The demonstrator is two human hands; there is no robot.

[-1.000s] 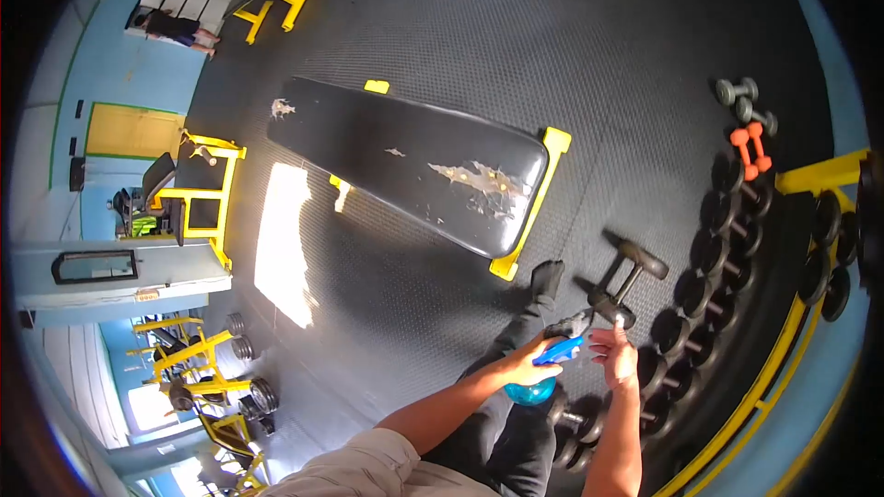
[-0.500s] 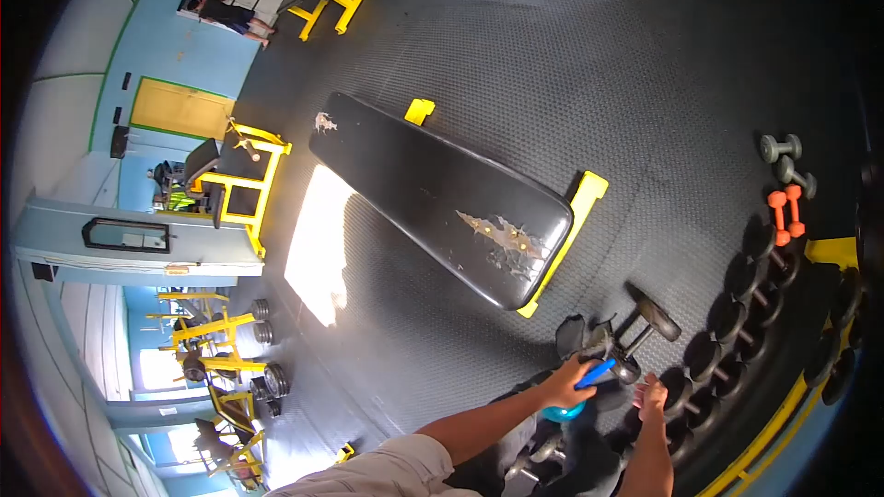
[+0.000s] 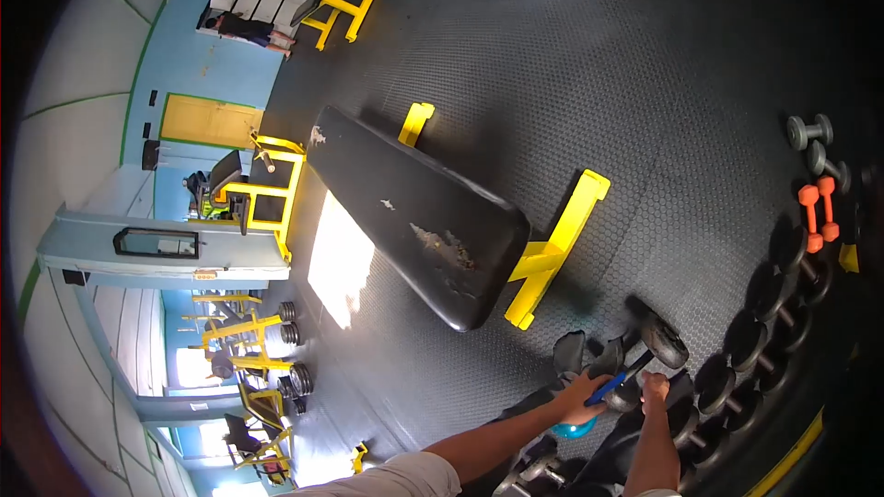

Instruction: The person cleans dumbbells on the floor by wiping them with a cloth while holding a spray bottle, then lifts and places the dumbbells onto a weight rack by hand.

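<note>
At five o'clock, the left hand (image 3: 582, 396) wraps its fingers around a teal plastic bottle (image 3: 575, 429), blue spray top aimed towards two. The right hand's (image 3: 656, 388) fingers, now bunched, no longer spread, perhaps grip something; I cannot tell. Beyond, a black metal dumbbell (image 3: 665, 342) points towards one.

Teal bottle (image 3: 576, 429), black dumbbell (image 3: 665, 342).

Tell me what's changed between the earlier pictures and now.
The left hand and its blue bottle moved closer to the dumbbell by the feet; the right hand moved in beside it, more curled. The camera view shifted. Bottle still gripped; the bench stayed put.
</note>
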